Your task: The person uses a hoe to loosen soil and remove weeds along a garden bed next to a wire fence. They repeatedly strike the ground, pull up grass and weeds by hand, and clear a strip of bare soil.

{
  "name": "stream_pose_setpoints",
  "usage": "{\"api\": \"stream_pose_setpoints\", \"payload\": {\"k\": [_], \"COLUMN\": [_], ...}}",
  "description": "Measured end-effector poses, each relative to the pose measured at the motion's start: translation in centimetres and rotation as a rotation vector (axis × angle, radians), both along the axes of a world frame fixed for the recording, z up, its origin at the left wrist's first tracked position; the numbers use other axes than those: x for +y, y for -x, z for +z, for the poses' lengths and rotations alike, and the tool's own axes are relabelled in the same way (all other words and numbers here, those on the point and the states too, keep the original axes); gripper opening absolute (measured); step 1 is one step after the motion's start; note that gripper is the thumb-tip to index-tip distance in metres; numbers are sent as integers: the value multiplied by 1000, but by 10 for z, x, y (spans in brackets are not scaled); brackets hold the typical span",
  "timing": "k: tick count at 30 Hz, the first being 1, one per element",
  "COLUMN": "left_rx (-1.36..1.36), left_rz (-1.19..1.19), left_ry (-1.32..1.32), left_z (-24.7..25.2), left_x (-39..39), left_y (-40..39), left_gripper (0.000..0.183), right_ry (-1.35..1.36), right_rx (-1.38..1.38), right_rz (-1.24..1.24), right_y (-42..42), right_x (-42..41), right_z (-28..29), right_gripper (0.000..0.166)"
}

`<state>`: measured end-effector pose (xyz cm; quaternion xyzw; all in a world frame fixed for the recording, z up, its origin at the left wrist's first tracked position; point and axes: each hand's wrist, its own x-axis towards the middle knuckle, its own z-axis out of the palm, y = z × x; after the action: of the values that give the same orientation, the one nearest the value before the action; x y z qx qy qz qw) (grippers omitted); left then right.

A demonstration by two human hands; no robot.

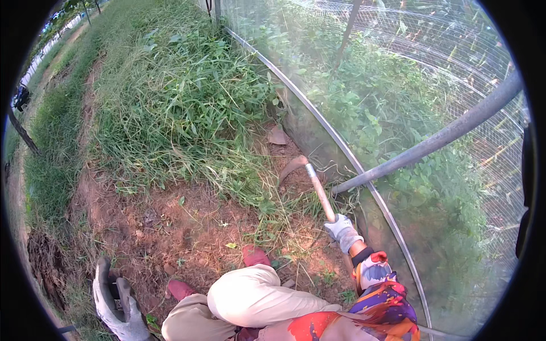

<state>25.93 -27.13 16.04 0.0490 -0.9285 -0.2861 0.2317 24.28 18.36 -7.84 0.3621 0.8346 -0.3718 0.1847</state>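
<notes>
My right hand (342, 231), in a pale work glove, is closed around the wooden handle of a sickle (323, 197). The sickle's curved, soil-coloured blade (292, 167) points left over reddish soil, beside the right edge of the grass. My left hand (116, 300), also gloved, is at the lower left with its fingers apart and nothing in it. Tall green grass and weeds (192, 93) stand in front of me, and cut or dry stalks (260, 200) lie along their near edge.
On the right, clear plastic sheeting (324, 98) is edged by a metal rail (307, 102). A grey metal pipe (426, 147) slants across it. A flat stone or tile piece (277, 135) lies near the sheeting's base. My red shoes (256, 255) are on bare soil.
</notes>
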Motion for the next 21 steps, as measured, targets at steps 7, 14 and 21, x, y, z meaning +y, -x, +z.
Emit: {"api": "stream_pose_setpoints", "payload": {"k": [7,14,21], "left_rx": [10,-269,-145], "left_rz": [-67,79,91], "left_ry": [162,414,219], "left_z": [-50,-119,-109], "left_x": [32,2,-1], "left_y": [9,34,38], "left_gripper": [36,33,25], "right_ry": [-92,9,-186], "right_rx": [88,478,556], "right_rz": [575,908,838], "right_y": [17,27,-42], "right_x": [-86,-208,-134], "right_z": [24,83,120], "right_gripper": [38,31,31]}}
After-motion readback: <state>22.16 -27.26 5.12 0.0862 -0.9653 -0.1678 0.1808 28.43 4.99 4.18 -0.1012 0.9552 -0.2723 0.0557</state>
